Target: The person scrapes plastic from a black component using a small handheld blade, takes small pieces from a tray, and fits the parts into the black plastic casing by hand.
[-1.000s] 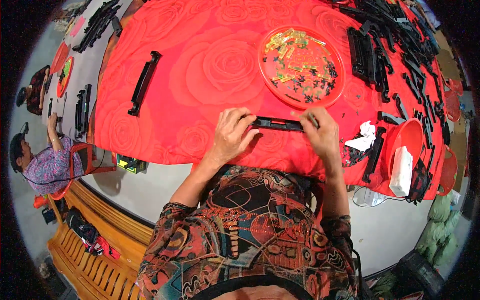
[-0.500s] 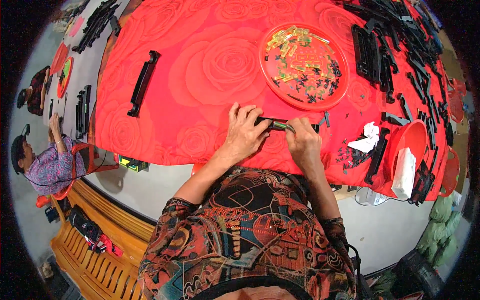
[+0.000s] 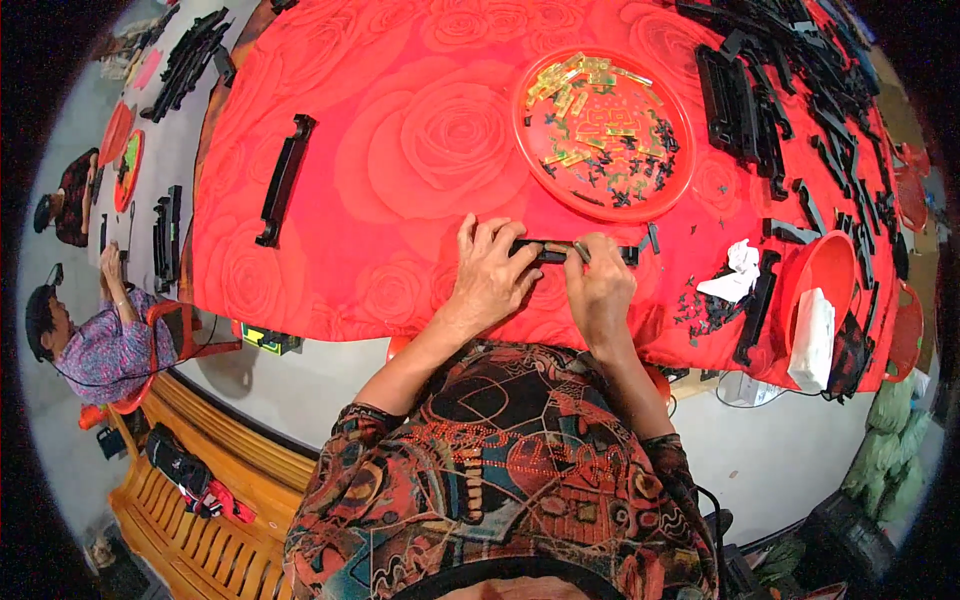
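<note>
A long black plastic bar point(image 3: 628, 255) lies crosswise on the red cloth close in front of me. My left hand point(image 3: 490, 272) grips its left part, with the thumb and fingers closed on it. My right hand point(image 3: 603, 285) is closed in a pinch over the bar's middle, right of the left fingertips. What small piece sits between its fingers is mostly hidden. Beyond the hands stands a round red tray point(image 3: 522, 150), holding yellow clear blocks point(image 3: 575, 103) and many small black cross-shaped pieces point(image 3: 628, 180).
Another black bar point(image 3: 284, 180) lies at the left. Black bars point(image 3: 735, 110) are heaped at the right. Near them are a crumpled white tissue point(image 3: 742, 270), loose black crosses point(image 3: 690, 308), a red bowl point(image 3: 830, 262) and a white tissue pack point(image 3: 812, 340). A person point(image 3: 110, 335) sits at the far left.
My right hand has shifted slightly left along the bar. Its fingertips now cover most of the greenish piece that showed on the bar before. My left hand keeps its hold.
</note>
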Available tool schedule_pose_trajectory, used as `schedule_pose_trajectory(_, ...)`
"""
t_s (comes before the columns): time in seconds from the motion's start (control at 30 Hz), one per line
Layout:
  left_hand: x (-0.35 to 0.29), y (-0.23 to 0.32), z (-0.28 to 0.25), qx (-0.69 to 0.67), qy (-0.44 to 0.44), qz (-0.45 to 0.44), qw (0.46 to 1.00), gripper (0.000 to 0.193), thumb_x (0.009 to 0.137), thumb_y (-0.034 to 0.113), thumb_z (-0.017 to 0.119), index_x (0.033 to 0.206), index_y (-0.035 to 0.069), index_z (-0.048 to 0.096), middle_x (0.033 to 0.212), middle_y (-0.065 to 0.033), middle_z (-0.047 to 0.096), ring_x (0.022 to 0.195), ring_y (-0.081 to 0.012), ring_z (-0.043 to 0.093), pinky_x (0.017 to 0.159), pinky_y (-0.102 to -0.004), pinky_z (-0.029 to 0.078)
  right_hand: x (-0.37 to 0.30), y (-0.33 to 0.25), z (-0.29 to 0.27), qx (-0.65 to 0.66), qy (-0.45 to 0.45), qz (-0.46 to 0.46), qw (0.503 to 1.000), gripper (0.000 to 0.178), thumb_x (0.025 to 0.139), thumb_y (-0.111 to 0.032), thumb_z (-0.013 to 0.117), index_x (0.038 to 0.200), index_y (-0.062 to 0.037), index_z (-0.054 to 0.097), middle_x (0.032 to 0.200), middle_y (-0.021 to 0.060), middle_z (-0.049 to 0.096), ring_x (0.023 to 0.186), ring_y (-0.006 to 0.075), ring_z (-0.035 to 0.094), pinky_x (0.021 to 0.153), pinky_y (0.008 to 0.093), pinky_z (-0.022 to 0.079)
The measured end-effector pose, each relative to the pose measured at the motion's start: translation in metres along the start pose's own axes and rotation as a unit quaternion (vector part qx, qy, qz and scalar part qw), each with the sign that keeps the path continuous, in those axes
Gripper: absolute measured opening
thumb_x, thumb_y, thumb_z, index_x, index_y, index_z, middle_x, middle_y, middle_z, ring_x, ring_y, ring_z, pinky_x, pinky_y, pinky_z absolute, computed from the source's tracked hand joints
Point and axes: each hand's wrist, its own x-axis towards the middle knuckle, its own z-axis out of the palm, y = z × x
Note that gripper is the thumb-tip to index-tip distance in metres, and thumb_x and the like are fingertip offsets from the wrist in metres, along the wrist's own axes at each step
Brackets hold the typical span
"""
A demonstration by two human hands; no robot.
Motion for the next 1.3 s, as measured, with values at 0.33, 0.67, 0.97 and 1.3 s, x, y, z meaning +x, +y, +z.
schedule_pose_trajectory(0.33, 0.0, 0.002, 0.0, 0.009, 0.012, -0.003, 1.0, 0.034, 0.068, 0.024, 0.072, 0.098, 0.012, 0.063, 0.106, -0.0065, 0.052, 0.107, -0.027, 0.046, 0.098, -0.0546, 0.026, -0.021, 0.008, 0.013, -0.019, 0.055, -0.058, 0.997, 0.021, 0.078, -0.008, 0.062, 0.099, -0.0035, 0.058, 0.09, 0.0114, 0.058, 0.07, 0.03, 0.062, 0.056, 0.0369, 0.051)
schedule_pose_trajectory(0.67, -0.002, 0.006, 0.004, 0.059, 0.047, 0.031, 0.997, 0.033, 0.068, 0.019, 0.07, 0.1, 0.014, 0.063, 0.107, -0.0076, 0.053, 0.105, -0.0273, 0.048, 0.099, -0.055, 0.026, -0.026, 0.012, 0.005, -0.115, -0.067, -0.08, 0.988, 0.038, 0.076, -0.012, 0.064, 0.111, -0.003, 0.054, 0.109, 0.0117, 0.051, 0.07, 0.0282, 0.063, 0.055, 0.0361, 0.053)
schedule_pose_trajectory(0.97, 0.007, 0.0, 0.009, 0.046, 0.02, 0.071, 0.996, 0.027, 0.072, 0.009, 0.062, 0.098, 0.014, 0.065, 0.103, -0.0068, 0.055, 0.1, -0.0243, 0.051, 0.099, -0.0517, 0.03, -0.021, 0.015, -0.003, -0.056, -0.077, -0.079, 0.992, 0.037, 0.079, -0.011, 0.06, 0.115, -0.0053, 0.052, 0.102, 0.0115, 0.052, 0.066, 0.0296, 0.062, 0.051, 0.039, 0.05)
schedule_pose_trajectory(1.3, 0.013, -0.002, 0.006, 0.023, -0.019, 0.088, 0.996, 0.022, 0.074, 0.012, 0.059, 0.095, 0.009, 0.063, 0.1, -0.0084, 0.054, 0.095, -0.0253, 0.051, 0.081, -0.0409, 0.04, -0.021, 0.011, -0.001, -0.14, -0.131, -0.074, 0.979, 0.044, 0.076, -0.009, 0.062, 0.119, -0.0097, 0.052, 0.1, 0.0103, 0.05, 0.063, 0.0276, 0.062, 0.048, 0.0383, 0.05)
